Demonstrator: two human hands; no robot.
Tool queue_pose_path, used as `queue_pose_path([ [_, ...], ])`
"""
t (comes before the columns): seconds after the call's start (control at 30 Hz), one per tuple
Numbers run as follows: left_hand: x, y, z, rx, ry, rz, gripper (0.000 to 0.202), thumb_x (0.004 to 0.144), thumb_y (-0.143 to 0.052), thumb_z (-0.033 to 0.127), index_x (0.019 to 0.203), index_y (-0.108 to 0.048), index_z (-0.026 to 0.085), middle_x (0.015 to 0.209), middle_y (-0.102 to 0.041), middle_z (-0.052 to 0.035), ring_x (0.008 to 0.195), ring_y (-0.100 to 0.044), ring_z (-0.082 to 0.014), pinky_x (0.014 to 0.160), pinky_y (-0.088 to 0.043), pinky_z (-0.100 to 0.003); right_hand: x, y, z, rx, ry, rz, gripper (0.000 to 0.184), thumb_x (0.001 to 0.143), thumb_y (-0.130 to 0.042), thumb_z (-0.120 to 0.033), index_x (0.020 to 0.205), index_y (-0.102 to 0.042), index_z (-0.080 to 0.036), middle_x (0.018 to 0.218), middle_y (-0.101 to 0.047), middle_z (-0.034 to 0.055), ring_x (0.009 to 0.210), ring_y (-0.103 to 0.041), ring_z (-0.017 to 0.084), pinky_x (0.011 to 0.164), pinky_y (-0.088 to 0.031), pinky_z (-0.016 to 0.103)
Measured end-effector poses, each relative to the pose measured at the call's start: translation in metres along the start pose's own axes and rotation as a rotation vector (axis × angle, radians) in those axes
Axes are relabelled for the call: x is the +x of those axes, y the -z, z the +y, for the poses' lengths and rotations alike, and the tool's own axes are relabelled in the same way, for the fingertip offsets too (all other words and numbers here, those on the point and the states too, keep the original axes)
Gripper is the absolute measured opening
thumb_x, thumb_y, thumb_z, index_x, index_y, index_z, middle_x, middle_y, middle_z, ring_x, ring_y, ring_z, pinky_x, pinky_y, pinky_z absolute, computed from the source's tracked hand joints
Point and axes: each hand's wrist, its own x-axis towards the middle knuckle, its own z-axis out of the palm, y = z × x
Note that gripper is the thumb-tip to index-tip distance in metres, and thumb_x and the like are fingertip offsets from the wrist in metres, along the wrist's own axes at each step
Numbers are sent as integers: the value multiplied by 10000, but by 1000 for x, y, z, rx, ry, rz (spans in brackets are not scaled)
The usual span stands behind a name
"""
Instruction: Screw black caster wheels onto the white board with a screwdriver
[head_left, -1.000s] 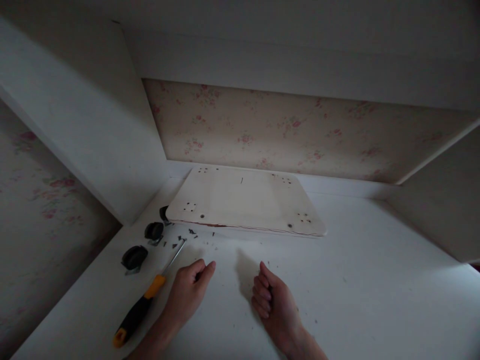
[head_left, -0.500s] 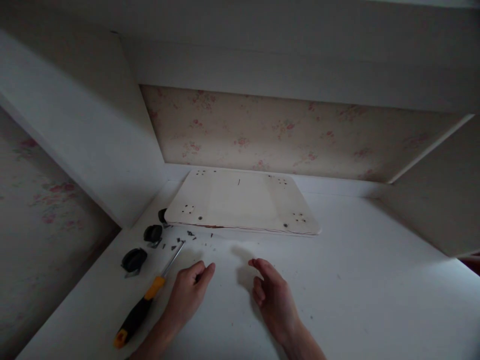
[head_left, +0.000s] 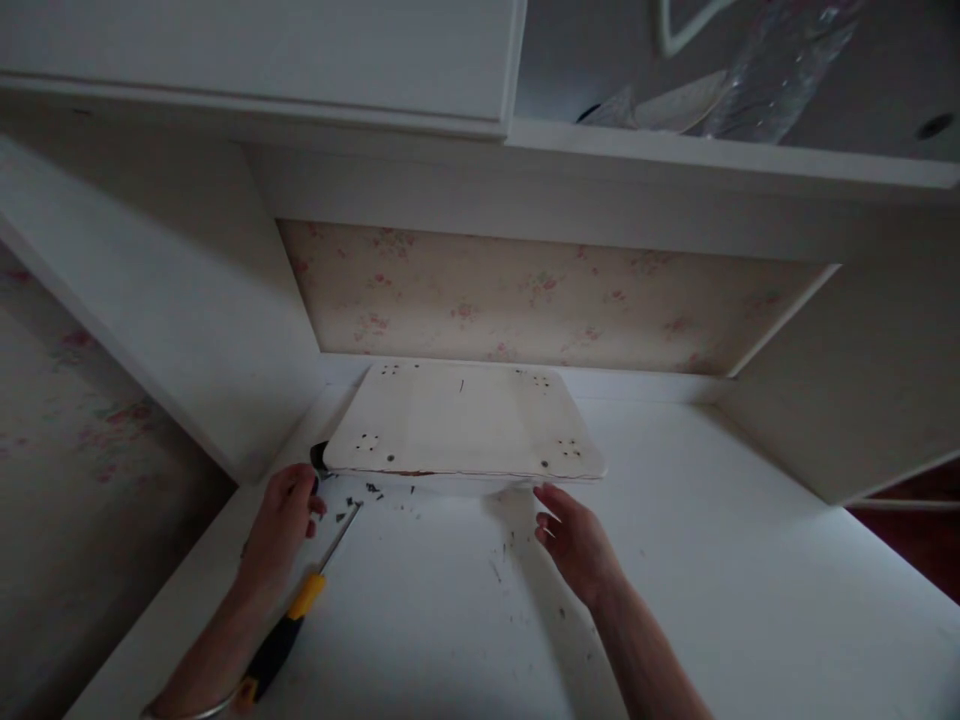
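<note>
Bumping the yellow-and-black screwdriver [head_left: 274,648] with the left forearm [head_left: 217,630] could scatter the small dark metal screws [head_left: 373,488] near its tip. The left hand [head_left: 277,522] is curled beside a black rounded caster [head_left: 318,456]; whether its fingers pinch anything is hidden. The right hand [head_left: 574,542] has bent, slightly parted fingers near the off-white rectangular board [head_left: 465,425], flat at the white desktop's [head_left: 712,560] back, long axis left to right, chipped edge toward the hands.

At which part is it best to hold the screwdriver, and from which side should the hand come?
Probably by its thick black-and-yellow handle, coming from above and the right: this end lies nearer the person, the thin shaft points away, and the left forearm borders its left side.
</note>
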Motion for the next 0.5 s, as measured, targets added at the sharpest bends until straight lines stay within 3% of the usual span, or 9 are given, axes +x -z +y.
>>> queue_pose_path([
  [0.1, 17, -2, 7, -10, 30, -67, 474, 829, -545, 441, 1225, -505, 184, 1183, -586, -111, 685, -625, -153, 457, -453, -237, 7, 3, -1, 32, -13, 23, 245, 655, -805, -206, 830, -634, -194, 767, -681, -6, 520, -594, 106, 456, -499, 231],
  [0.2, 21, -10, 2, -76, 90, -144, 483, 853, -536, 415, 1271, -489, 178, 1310, -532, -150, 688, -657, -155, 453, -462, -238, 13, 10, -6, 109, 0, 43, 239, 675, -771, -212, 869, -631, -221, 715, -664, -25, 482, -569, 87, 465, -504, 216],
  [0.37, 21, -21, -5, -251, 176, -115, 370, 878, -503, 369, 1198, -520, 182, 1145, -608, -98, 587, -644, -125, 428, -413, -218, 20, 17, -17, 191, -3, -7, 217, 677, -776, -173, 848, -645, -202, 637, -641, -34, 502, -576, 75, 506, -522, 183],
  [0.5, 15, -22, -3, -296, 204, -123, 389, 865, -512, 441, 1155, -537, 182, 1064, -614, -64, 516, -583, -93, 451, -411, -226, 21, 18, -18, 206, -11, -39, 241, 645, -806, -113, 743, -599, -188, 612, -622, -55, 488, -554, 59, 482, -506, 166],
])
